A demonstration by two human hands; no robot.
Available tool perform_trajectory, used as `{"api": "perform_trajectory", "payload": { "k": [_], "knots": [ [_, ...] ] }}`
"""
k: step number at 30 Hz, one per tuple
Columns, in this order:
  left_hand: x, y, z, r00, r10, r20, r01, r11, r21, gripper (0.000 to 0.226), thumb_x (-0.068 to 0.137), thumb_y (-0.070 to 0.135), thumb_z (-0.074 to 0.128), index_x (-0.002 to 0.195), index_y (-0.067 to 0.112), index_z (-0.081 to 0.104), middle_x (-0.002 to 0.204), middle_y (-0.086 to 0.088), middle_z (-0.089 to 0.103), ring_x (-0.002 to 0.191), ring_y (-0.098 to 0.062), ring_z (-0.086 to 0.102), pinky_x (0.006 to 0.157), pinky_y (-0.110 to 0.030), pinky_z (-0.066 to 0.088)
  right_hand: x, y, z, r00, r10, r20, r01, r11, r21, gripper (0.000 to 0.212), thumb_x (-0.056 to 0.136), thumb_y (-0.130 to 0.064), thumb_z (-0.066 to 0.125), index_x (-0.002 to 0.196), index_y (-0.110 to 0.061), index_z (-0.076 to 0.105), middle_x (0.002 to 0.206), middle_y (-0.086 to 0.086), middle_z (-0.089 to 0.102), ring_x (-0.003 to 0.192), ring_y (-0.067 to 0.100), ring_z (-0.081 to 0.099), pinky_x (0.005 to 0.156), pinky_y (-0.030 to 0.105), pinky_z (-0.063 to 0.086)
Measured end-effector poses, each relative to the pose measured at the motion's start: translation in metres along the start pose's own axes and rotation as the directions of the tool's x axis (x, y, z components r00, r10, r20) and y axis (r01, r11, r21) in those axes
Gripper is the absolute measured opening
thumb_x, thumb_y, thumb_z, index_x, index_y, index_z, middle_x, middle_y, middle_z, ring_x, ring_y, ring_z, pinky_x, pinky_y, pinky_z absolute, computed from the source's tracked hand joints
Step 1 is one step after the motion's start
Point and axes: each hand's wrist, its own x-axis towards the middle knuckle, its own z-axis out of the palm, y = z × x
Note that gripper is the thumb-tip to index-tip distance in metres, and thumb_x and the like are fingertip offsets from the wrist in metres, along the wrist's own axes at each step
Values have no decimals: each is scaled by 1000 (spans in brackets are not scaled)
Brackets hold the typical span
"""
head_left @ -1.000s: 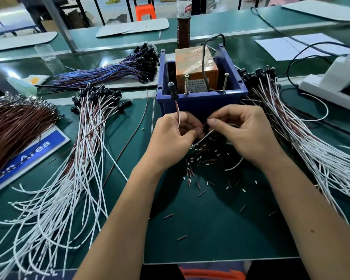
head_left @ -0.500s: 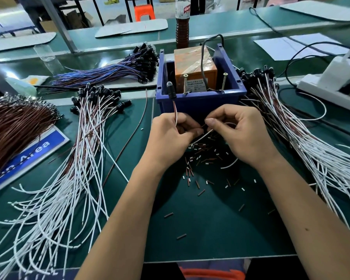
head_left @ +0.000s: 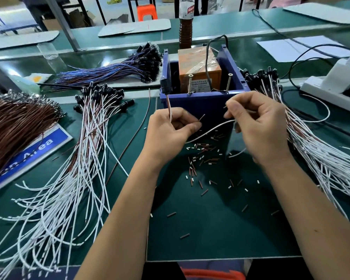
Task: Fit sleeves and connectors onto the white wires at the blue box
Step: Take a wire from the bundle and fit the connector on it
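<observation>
The blue box (head_left: 198, 104) stands at the middle of the green bench, with an orange block (head_left: 198, 69) and two screws inside. Just in front of it, my left hand (head_left: 170, 132) grips a brown-and-white wire pair whose black connector (head_left: 165, 85) sticks up by the box's left corner. A short brown wire end (head_left: 202, 117) pokes from its fingertips. My right hand (head_left: 257, 126) pinches a small dark sleeve (head_left: 225, 107) between thumb and forefinger, and a white wire (head_left: 214, 129) runs from that hand down towards my left hand.
Many small brown and white sleeves (head_left: 202, 156) lie scattered on the mat in front of the box. White wire bundles with black connectors lie at left (head_left: 85, 150) and right (head_left: 311, 142). A brown wire pile (head_left: 14, 126), a blue-purple bundle (head_left: 117, 69), a bottle (head_left: 186, 25) and a white power strip (head_left: 331, 85) surround them.
My hands have drawn apart. The right hand rose towards the box's rim with a sleeve, and the white wire now spans the gap between the hands.
</observation>
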Motion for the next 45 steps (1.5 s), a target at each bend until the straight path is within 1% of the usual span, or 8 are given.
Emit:
{"api": "perform_trajectory", "payload": {
  "k": [6,11,14,20,24,31,38,45],
  "knots": [
    [0,1,-2,1000,24,17,-21,992,-128,10,82,11,83,78,18,77,73,-5,74,65,-10,66,62,-23,52,-4,4,6,987,2,161,37,970,-241,11,100,-28,71,97,-19,76,70,-9,72,66,6,70,65,25,56],
    [-2,2,0,965,-21,262,69,982,-174,8,81,15,82,77,21,78,85,-19,72,67,-18,59,63,-28,46,-3,6,7,976,86,201,-49,982,-182,13,108,-12,52,108,-16,64,63,0,66,56,11,60,57,27,46],
    [-3,0,6,938,-56,343,75,996,-43,7,82,17,82,78,19,78,68,-1,69,61,-10,56,62,-23,44,-4,6,9,954,144,263,-130,989,-71,10,109,-9,51,111,-13,60,64,5,65,50,3,57,53,13,41],
    [0,0,-3,987,-18,162,59,966,-252,7,80,10,80,77,15,77,58,11,63,49,2,52,52,-9,39,3,9,-3,938,204,279,-225,973,43,15,106,-17,62,96,-12,72,64,5,68,45,5,46,45,14,35],
    [-1,5,-3,991,-18,129,53,961,-273,5,77,11,80,75,14,77,90,-9,77,57,-3,59,55,-10,43,5,8,-9,946,211,245,-251,957,146,30,110,-20,54,93,-13,77,62,5,64,44,10,37,43,16,28],
    [-4,6,8,989,12,149,0,996,-84,5,78,16,80,80,13,78,91,-4,78,82,-34,74,79,-55,61,1,3,-4,896,101,432,-42,989,-144,27,106,-18,62,82,-17,76,59,3,67,55,11,56,59,29,47],
    [1,6,0,998,9,-64,-21,983,-183,9,77,16,83,73,23,78,79,-1,78,68,-9,67,66,-23,52,5,7,-14,955,140,260,-154,988,33,10,99,-14,72,90,-13,77,65,5,71,50,1,56,54,8,41],
    [-5,5,14,984,117,136,-121,992,20,9,77,8,83,77,14,77,98,3,77,83,-13,73,71,-31,56,4,4,-12,916,136,377,-88,986,-140,13,96,-15,75,84,-17,77,66,3,73,59,10,65,60,23,52]
  ]
}}
